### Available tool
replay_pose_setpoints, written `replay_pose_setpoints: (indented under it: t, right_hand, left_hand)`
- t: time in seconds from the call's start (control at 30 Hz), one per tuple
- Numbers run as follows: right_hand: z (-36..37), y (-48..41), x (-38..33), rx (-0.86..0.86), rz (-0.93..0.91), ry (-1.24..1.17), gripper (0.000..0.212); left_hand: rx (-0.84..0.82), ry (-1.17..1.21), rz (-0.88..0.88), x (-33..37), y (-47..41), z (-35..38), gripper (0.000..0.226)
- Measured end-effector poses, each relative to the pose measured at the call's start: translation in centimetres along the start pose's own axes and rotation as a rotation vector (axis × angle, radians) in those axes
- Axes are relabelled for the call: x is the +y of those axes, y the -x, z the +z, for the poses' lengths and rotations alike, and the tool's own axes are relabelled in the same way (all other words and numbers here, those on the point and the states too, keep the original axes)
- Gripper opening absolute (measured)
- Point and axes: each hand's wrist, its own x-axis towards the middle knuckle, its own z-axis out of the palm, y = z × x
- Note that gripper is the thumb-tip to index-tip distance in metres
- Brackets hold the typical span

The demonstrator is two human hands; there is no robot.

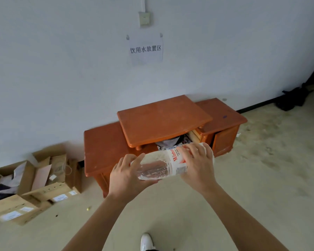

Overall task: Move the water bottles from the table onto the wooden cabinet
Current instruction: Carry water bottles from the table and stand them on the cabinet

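A clear plastic water bottle (159, 167) with a white and red label lies sideways in the air between both hands, in front of the cabinet. My left hand (123, 176) cups its bottom end. My right hand (198, 165) wraps over the label and the neck end, hiding the cap. The wooden cabinet (163, 120) is orange-brown and low, with a raised middle top and lower side tops, standing against the white wall just beyond the bottle. No bottle stands on any of its tops. Clothes show in the gap under the raised top.
Open cardboard boxes (34, 180) with papers and clutter sit on the floor left of the cabinet. A paper sign (145, 49) hangs on the wall above. A dark bag (294, 98) lies far right by the wall. My white shoe (147, 241) shows at the bottom.
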Motion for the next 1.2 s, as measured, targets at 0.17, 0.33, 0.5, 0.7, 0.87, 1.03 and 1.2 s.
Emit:
replay_pose_setpoints:
  t: [0.17, 0.33, 0.5, 0.7, 0.87, 1.03, 1.2]
  right_hand:
    - [6.1, -10.6, 3.3, -0.014, 0.032, 0.043, 0.071]
    - [10.5, -19.1, 6.4, -0.005, 0.179, 0.063, 0.072]
    - [17.0, -24.8, 10.8, -0.036, 0.206, 0.034, 0.087]
    - [27.0, -32.4, 16.9, -0.077, 0.160, -0.049, 0.081]
    - [35.4, -40.3, 21.4, -0.131, 0.133, -0.155, 0.081]
    - [41.9, -44.7, 23.2, -0.202, 0.086, -0.236, 0.079]
    - [48.7, -44.5, 23.3, -0.328, 0.119, -0.317, 0.078]
  left_hand:
    - [0.010, 0.012, 0.005, -5.6, -12.6, 2.5, 0.094]
    - [0.063, 0.063, 0.016, -8.5, -23.5, 3.8, 0.100]
    - [0.050, 0.478, -0.399, -10.8, -30.4, 6.7, 0.129]
    - [-0.234, 0.909, -0.715, -14.5, -39.5, 14.5, 0.092]
    - [-0.184, 1.211, -0.937, -15.8, -48.0, 20.0, 0.085]
    - [0.007, 1.567, -1.207, -16.7, -54.2, 23.9, 0.064]
    - [0.223, 1.450, -1.426, -19.2, -58.2, 26.9, 0.082]
